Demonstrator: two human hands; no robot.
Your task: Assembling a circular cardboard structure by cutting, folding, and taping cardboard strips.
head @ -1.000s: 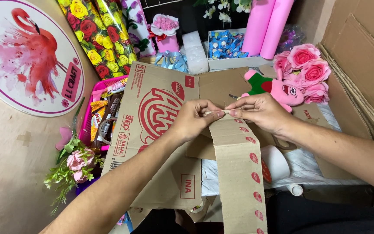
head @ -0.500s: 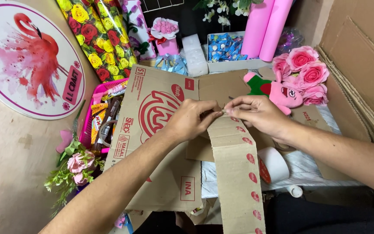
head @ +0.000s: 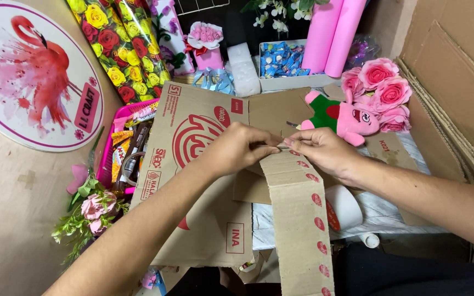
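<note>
**Gripping a cardboard strip at its far end**

Looking down, we see a big flattened cardboard box (head: 193, 137) with red print spread across the middle. Over it runs a long cardboard strip (head: 300, 219) with red dots along one edge, reaching toward us. Our left hand (head: 237, 149) and right hand (head: 322, 151) meet at the strip's far end, both pinched closed on it, fingertips nearly touching. Just beyond lie a pink plush toy (head: 346, 116) and smaller pink roses (head: 379, 82).
</note>
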